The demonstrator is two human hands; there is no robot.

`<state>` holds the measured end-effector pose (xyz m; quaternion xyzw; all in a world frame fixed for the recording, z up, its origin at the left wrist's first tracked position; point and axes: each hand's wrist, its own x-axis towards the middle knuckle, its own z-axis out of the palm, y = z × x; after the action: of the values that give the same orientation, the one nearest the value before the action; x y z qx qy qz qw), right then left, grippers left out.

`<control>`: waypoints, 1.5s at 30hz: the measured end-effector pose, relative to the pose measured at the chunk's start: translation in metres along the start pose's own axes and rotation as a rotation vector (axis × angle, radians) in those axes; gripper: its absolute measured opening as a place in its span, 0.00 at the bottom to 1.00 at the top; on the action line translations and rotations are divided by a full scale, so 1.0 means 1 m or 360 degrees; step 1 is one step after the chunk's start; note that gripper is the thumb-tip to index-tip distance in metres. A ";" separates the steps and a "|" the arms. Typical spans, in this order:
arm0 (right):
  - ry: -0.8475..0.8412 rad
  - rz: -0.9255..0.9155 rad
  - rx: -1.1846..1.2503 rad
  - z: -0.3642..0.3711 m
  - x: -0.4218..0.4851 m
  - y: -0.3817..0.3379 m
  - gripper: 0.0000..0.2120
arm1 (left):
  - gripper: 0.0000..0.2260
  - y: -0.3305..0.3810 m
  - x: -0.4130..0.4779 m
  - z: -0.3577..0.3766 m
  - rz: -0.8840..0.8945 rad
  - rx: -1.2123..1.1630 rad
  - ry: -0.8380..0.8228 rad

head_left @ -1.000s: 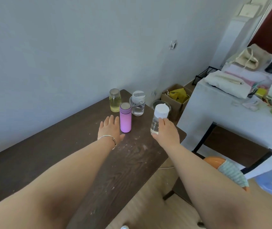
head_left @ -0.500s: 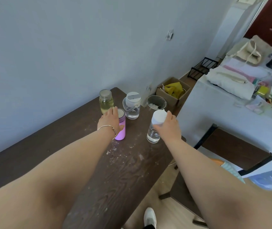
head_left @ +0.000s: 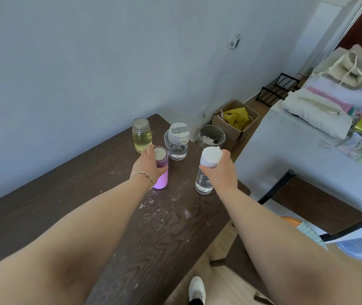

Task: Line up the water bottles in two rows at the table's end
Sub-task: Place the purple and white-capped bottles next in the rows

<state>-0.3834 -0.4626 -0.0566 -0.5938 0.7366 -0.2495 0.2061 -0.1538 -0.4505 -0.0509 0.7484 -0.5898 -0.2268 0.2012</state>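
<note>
Four bottles stand near the far end of the dark wooden table (head_left: 76,205). My left hand (head_left: 146,165) wraps around the pink bottle (head_left: 161,179), just below its pale cap. My right hand (head_left: 222,170) grips the clear bottle with a white cap (head_left: 203,183) near its top; the bottle stands close to the table's right edge. Behind them stand a glass bottle of yellow liquid (head_left: 141,136) on the left and a clear bottle with a grey-white lid and handle (head_left: 177,142) on the right, both untouched.
An empty glass container (head_left: 211,137) and a cardboard box with yellow bags (head_left: 236,119) sit on the floor past the table's end. A white cluttered desk (head_left: 307,146) stands to the right. White powdery marks speckle the tabletop. My shoe (head_left: 196,289) shows below.
The left hand moved from flat on the table beside the pink bottle to gripping it. The right hand shifted up to the white cap of the clear bottle. The camera came closer.
</note>
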 end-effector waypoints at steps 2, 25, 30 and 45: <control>-0.0020 -0.0017 -0.0008 -0.002 -0.004 -0.002 0.39 | 0.32 -0.001 -0.005 -0.003 0.0005 -0.0041 0.0027; -0.0307 -0.0393 0.0248 -0.005 -0.139 -0.067 0.39 | 0.30 -0.067 -0.176 -0.068 -0.0375 -0.0072 0.0462; -0.0477 -0.0520 0.0343 -0.010 -0.176 -0.057 0.39 | 0.29 -0.073 -0.253 -0.063 -0.0596 -0.0135 0.0612; -0.0851 -0.0805 0.0346 0.002 -0.317 -0.075 0.39 | 0.30 -0.114 -0.438 -0.085 -0.0975 -0.0138 0.0871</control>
<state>-0.2579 -0.1659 -0.0098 -0.7756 0.4563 -0.2056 0.3846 -0.1030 0.0040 -0.0020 0.9130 -0.2544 -0.0935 0.3050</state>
